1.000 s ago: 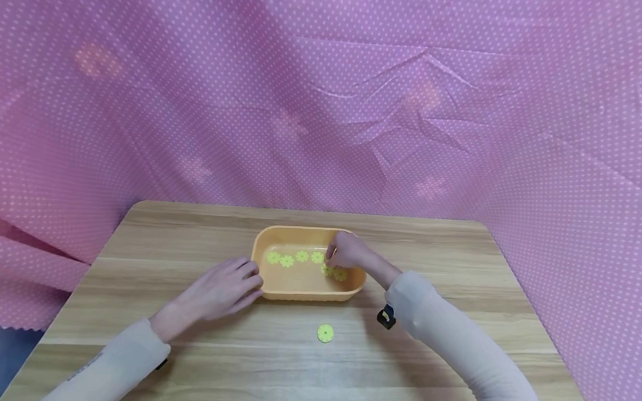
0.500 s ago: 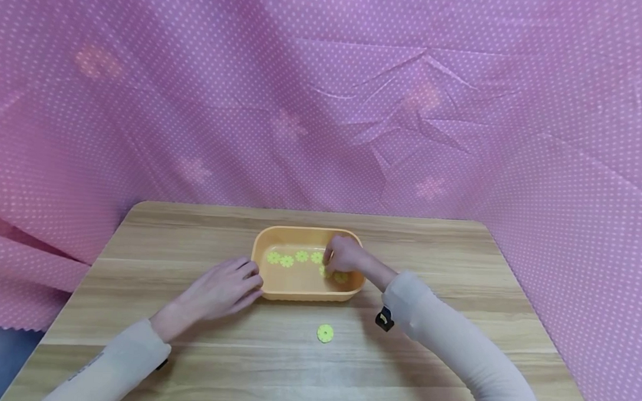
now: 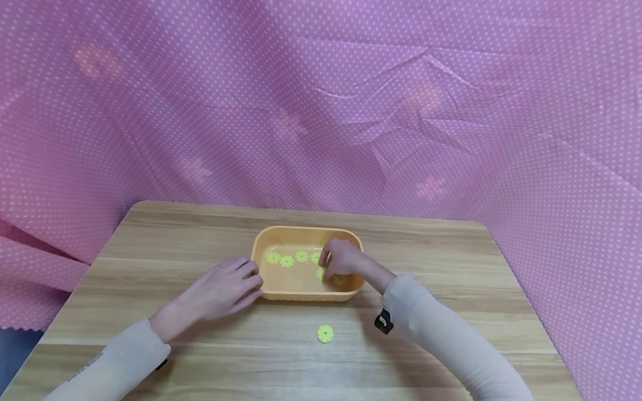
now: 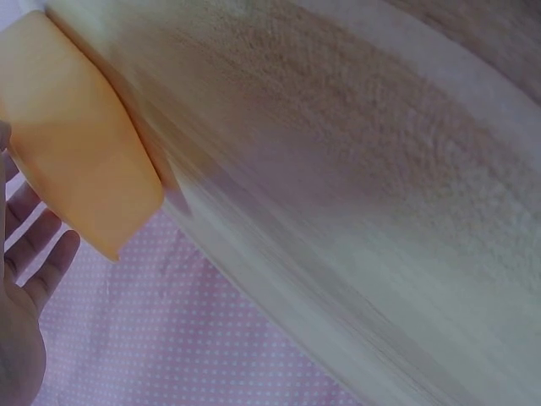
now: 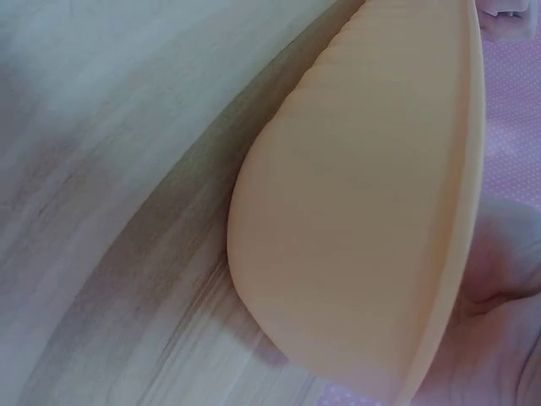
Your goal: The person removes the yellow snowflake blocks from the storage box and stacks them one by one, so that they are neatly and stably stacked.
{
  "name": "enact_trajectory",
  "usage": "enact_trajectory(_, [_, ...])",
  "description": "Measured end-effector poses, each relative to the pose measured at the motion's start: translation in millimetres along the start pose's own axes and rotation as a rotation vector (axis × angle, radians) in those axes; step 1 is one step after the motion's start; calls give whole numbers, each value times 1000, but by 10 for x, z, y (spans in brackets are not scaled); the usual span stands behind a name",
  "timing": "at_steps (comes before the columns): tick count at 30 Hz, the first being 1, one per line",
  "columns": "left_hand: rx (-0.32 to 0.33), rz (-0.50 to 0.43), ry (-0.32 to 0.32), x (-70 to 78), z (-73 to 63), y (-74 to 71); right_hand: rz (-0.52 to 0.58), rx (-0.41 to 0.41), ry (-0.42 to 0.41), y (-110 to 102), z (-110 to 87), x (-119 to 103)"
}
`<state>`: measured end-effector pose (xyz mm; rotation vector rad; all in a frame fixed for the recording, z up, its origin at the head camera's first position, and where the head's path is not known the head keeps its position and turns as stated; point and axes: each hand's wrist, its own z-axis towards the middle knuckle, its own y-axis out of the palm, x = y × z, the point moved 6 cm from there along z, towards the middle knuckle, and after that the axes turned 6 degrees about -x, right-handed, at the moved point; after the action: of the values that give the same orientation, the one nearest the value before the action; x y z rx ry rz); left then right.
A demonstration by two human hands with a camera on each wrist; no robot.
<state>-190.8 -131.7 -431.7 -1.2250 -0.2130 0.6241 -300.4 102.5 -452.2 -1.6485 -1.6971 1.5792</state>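
An orange oblong tray stands on the table. On its floor several yellow flower-shaped pieces lie in an uneven row. My right hand reaches in over the right end, its thumb and forefinger around one yellow flower-shaped piece; the fingers partly cover it. Another flower-shaped piece lies beneath that hand. At the tray's left end rests my left hand, fingers loosely bent against the rim. In the right wrist view the tray wall hides the right fingertips.
One more yellow-green flower-shaped piece with a small centre hole lies on the wooden table in front of the tray. Pink dotted cloth hangs behind the table and along both sides.
My right hand has shifted slightly down and left inside the tray. The flower-shaped piece at its fingertips has slid left, and the one beneath it slightly nearer me. My left hand stays put.
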Motion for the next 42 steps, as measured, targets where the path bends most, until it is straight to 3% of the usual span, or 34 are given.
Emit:
enact_trajectory(20, [-9, -3, -21, 41, 3, 1, 104, -24, 5, 103, 47, 60])
enact_trajectory(42, [-18, 10, -28, 74, 13, -14, 118, 2, 38, 77, 60, 71])
